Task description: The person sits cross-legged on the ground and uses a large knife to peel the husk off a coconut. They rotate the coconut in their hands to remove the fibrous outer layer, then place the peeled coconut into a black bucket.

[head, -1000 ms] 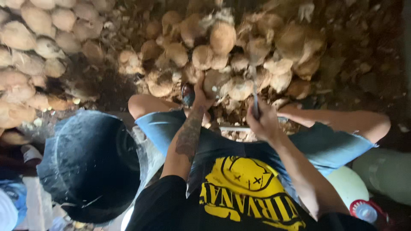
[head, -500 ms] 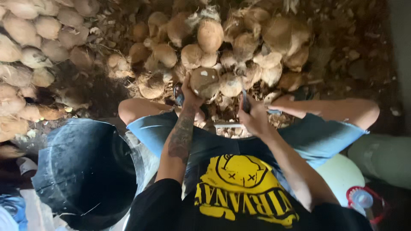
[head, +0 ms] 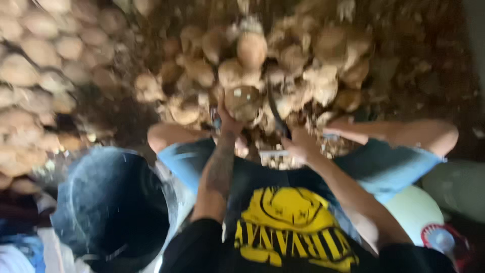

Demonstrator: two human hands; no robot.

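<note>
My left hand (head: 228, 123), on a tattooed forearm, grips a brown husked coconut (head: 243, 101) from below, just above my knees. To its right, my right hand (head: 299, 145) is closed on the handle of a dark curved blade (head: 275, 112). The blade points up toward the right side of the coconut. The frame is blurred, so I cannot tell whether blade and coconut touch.
A heap of husked coconuts (head: 303, 60) lies on the ground ahead of my legs, with more coconuts (head: 35, 86) piled at the left. A dark bucket (head: 111, 207) stands by my left thigh. A pale round container (head: 417, 212) and a red-capped bottle (head: 444, 240) sit at the right.
The coconut in my left hand has come closer to my body. The blade in my right hand has tilted toward the coconut. The picture is more blurred now.
</note>
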